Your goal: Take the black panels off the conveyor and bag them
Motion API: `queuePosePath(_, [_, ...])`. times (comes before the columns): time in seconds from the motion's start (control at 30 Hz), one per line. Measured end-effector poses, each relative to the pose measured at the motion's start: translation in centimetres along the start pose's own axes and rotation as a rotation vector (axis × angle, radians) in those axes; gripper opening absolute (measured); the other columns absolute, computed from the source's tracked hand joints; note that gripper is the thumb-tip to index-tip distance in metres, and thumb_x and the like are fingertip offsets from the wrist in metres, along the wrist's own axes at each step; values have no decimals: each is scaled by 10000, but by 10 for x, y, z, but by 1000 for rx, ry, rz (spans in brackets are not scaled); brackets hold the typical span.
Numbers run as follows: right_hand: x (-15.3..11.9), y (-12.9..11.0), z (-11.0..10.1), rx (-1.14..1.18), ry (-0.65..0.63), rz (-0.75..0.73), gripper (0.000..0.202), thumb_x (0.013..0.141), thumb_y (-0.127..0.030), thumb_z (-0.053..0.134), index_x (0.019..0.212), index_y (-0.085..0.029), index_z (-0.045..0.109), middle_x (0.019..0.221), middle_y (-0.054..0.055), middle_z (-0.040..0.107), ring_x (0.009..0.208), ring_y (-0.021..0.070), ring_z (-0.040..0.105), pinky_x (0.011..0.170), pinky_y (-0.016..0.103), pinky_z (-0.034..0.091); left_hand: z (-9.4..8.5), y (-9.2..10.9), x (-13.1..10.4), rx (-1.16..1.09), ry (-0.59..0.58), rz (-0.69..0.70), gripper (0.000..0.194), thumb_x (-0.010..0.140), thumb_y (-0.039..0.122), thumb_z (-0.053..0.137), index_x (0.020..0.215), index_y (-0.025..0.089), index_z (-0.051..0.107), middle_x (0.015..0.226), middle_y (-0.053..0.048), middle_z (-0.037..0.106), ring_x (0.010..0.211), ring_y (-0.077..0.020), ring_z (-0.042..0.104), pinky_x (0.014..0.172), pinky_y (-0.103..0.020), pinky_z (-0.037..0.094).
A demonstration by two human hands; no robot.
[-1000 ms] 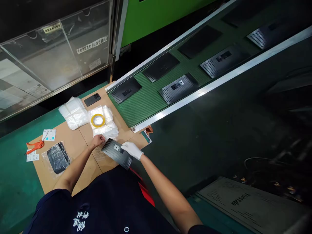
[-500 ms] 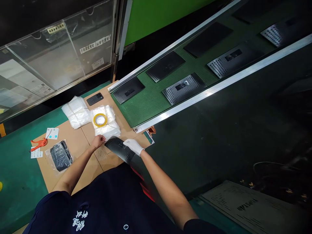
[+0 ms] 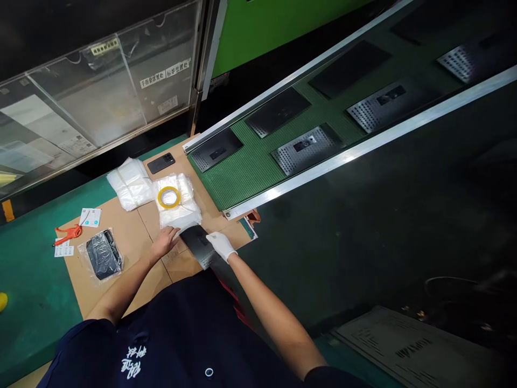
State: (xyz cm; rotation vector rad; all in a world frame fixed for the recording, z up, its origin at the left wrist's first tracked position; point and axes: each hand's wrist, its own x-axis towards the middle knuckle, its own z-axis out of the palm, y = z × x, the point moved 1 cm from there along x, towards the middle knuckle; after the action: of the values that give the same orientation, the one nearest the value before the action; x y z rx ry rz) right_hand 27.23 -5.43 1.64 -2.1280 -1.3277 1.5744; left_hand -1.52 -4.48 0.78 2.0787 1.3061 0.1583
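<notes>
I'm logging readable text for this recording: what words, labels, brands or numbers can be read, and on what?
"手指套放置处": left white label, clear panel
"标签放置处": right white label, same panel
"科技": dark shirt; its other characters are unclear
"TOPSTAR", probably: grey cover, blurred
Too small or blurred: yellow label, cards, number sheet

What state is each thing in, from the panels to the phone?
Held panel: tilted, in gloved right hand
Left hand: bare, grip unclear
Belt panels: laid out flat, unwrapped
Clear bags: stacked
Tape roll: flat atop bags
Wrapped item: inside clear plastic
Phone: camera side up
Orange tool: lying down, unheld
</notes>
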Motion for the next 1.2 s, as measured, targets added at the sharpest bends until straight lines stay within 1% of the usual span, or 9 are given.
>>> queuePosePath(0.1, [-1, -2, 3, -27, 14, 2, 220, 862, -309, 619, 734, -176, 738, 781, 74, 759, 851, 249, 688, 811, 335, 510, 0, -7, -1, 90, 5, 55, 725, 914, 351, 684, 1563, 189, 404, 1480, -212, 543, 1412, -364, 482, 1161, -554, 407])
queuePosePath(0.2, [-2, -4, 3, -30, 13, -5, 215, 865, -302, 626, 722, -177, 726, 776, 78, 752, 838, 245, 683, 792, 328, 505, 5, -16, 0, 173, -109, 157, 888, 850, 356, 735, 1612, 157, 325, 1646, -234, 385, 1559, -405, 298, 1229, -588, 304])
queuePosePath(0.3, [-5, -6, 4, -10, 1, -13, 189, 858, -297, 644, 737, -177, 726, 790, 71, 757, 825, 232, 681, 774, 315, 504, 13, -21, -1, 223, -201, 260, 939, 848, 351, 712, 1639, 115, 264, 1706, -222, 287, 1605, -407, 186, 1276, -585, 205])
queuePosePath(0.43, [-5, -12, 4, 29, 15, -11, 189, 876, -296, 620, 786, -175, 735, 832, 77, 768, 856, 237, 687, 795, 323, 508, 17, -18, -5, 257, -160, 341, 816, 930, 267, 564, 1656, 116, 224, 1710, -182, 296, 1623, -354, 123, 1302, -566, 146])
queuePosePath(0.57, [1, -21, 8, 89, 0, -27, 195, 852, -300, 642, 752, -163, 737, 824, 87, 771, 862, 251, 692, 825, 344, 517, 14, -14, -1, 255, -102, 365, 660, 1012, 161, 381, 1657, 147, 237, 1697, -146, 338, 1627, -273, 113, 1314, -532, 181])
queuePosePath(0.73, [8, -30, 12, 196, 12, -50, 212, 826, -317, 655, 821, -137, 768, 918, 117, 794, 928, 268, 703, 889, 375, 525, 9, -18, 13, 147, -118, 366, 599, 1054, 115, 243, 1647, 195, 272, 1691, -113, 361, 1611, -195, 172, 1322, -460, 238])
queuePosePath(0.9, [7, -32, 9, 316, 54, -61, 295, 813, -383, 636, 887, -145, 795, 982, 109, 811, 994, 285, 710, 938, 410, 541, -2, -22, 27, 10, -58, 380, 575, 1062, 155, 242, 1622, 224, 349, 1680, -95, 392, 1592, -186, 250, 1331, -419, 221])
queuePosePath(1.03, [8, -35, -1, 391, 62, -82, 316, 811, -418, 638, 911, -168, 803, 1024, 105, 816, 1014, 297, 720, 962, 434, 549, -16, -26, 36, -123, -3, 353, 611, 1018, 98, 267, 1595, 240, 407, 1670, -59, 419, 1594, -167, 259, 1335, -423, 206])
queuePosePath(1.2, [11, -51, -6, 424, 53, -150, 218, 805, -396, 685, 838, -211, 794, 957, 84, 816, 980, 291, 722, 969, 451, 548, -27, -28, 44, -197, 24, 326, 544, 988, 122, 377, 1492, 231, 549, 1558, -71, 571, 1548, -194, 381, 1314, -459, 270])
